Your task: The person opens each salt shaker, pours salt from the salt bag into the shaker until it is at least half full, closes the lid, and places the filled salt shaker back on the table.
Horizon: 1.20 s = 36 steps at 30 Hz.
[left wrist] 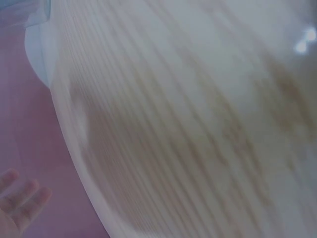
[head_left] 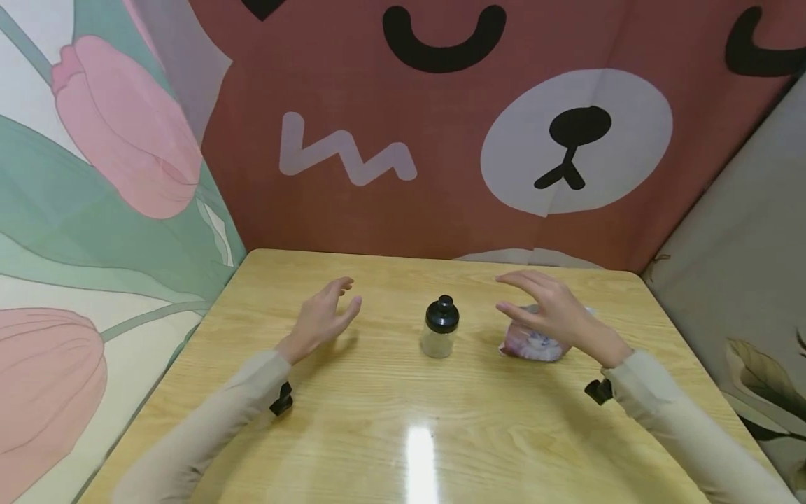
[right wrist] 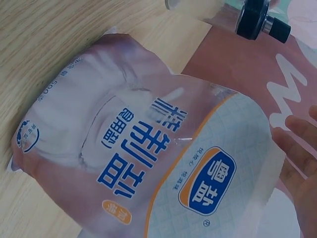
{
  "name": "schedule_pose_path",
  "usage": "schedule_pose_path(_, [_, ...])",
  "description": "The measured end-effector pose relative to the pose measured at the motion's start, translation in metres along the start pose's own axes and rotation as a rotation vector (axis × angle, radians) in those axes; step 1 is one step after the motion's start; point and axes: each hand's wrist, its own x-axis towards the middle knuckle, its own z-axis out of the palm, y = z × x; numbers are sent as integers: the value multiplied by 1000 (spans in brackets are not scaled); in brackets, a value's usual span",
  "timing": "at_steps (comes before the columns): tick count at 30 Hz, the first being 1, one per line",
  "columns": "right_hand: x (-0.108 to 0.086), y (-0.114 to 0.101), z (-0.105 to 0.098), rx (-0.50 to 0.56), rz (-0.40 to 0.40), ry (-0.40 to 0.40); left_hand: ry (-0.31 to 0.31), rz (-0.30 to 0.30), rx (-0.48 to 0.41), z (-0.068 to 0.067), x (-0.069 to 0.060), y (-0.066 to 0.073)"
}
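Note:
On the wooden table stands a clear jar with a black lid, upright between my two hands. My left hand hovers to the jar's left, fingers loosely bent and holding nothing; a few of its fingertips show in the left wrist view. To the jar's right, my right hand is held above and partly in front of a bag of salt, its thumb and fingers spread apart. Large blue printing covers the salt bag in the right wrist view, and the hand does not appear to grip it.
The light wooden table ends at a wall cloth with a bear face. Flower-patterned cloth hangs on the left, and a pale leaf-print cloth on the right. A bright reflection lies near the front.

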Motion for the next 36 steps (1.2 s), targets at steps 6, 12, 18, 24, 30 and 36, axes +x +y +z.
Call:
schedule_pose_path(6, [-4,-1,-3,-21,38,-17,0,21,-5,13,9,8])
schedule_pose_path(12, [-5,-1,-4,-41,23,-2,-9,42,-17,20,17,13])
schedule_pose_path(18, [5,-1,2,-18,-38,16,10,32,-31,21,13,12])
schedule_pose_path(24, [10,-5,10,12,-39,-7,14,34,-34,20,6,8])
schedule_pose_path(30, [13,-5,15,22,-49,-5,4,19,-31,21,5,9])
schedule_pose_path(36, [13,-6,18,20,-49,-3,0,27,-42,23,5,11])
